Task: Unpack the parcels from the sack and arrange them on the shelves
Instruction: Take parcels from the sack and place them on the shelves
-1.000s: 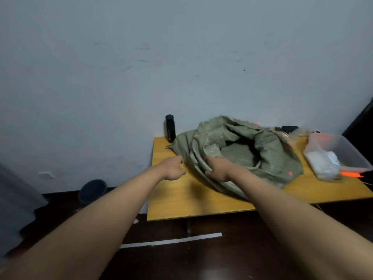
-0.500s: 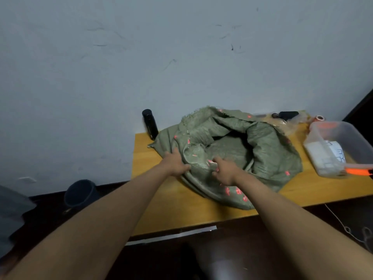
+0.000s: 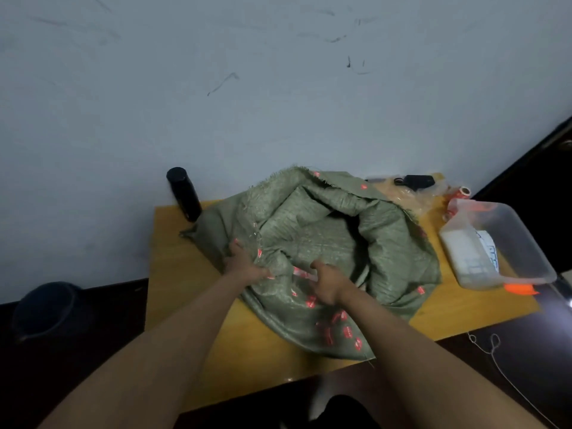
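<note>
A green woven sack with red print lies crumpled on the wooden table, its mouth gaping toward me. My left hand grips the near left part of the sack's rim. My right hand grips the near rim just to the right of it, fingers curled into the fabric. The inside of the sack is dark and folded, and no parcel shows in it.
A black bottle stands at the table's back left against the wall. A clear plastic tub with white packets sits at the right. Small items in a plastic bag lie behind the sack. A dark bucket stands on the floor left.
I have moved closer to the table. Both hands went from reaching at the sack's edge to gripping its near rim, and the mouth has spread wider.
</note>
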